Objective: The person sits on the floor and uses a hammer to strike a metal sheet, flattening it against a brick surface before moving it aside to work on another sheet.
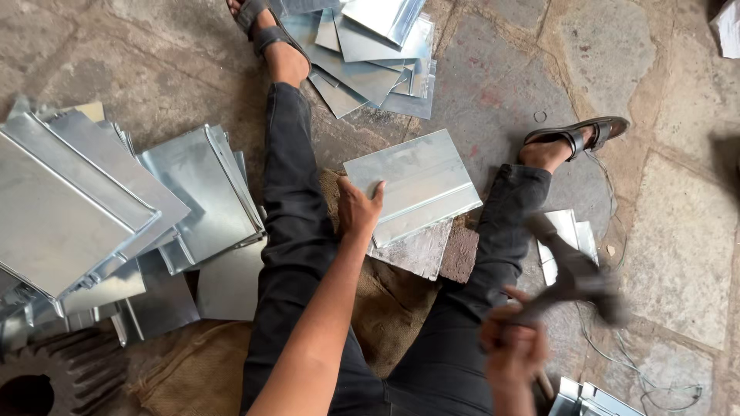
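Note:
I sit on the stone floor with my legs spread. My left hand presses on the near left corner of a folded galvanized metal sheet that lies between my legs. The sheet rests on a worn metal block. My right hand is shut on the handle of a hammer, raised above my right leg and blurred by motion.
A big heap of folded metal sheets lies to my left, another pile by my left foot. A few sheets sit beside my right leg, more at the bottom right. A gear wheel lies bottom left, burlap under me.

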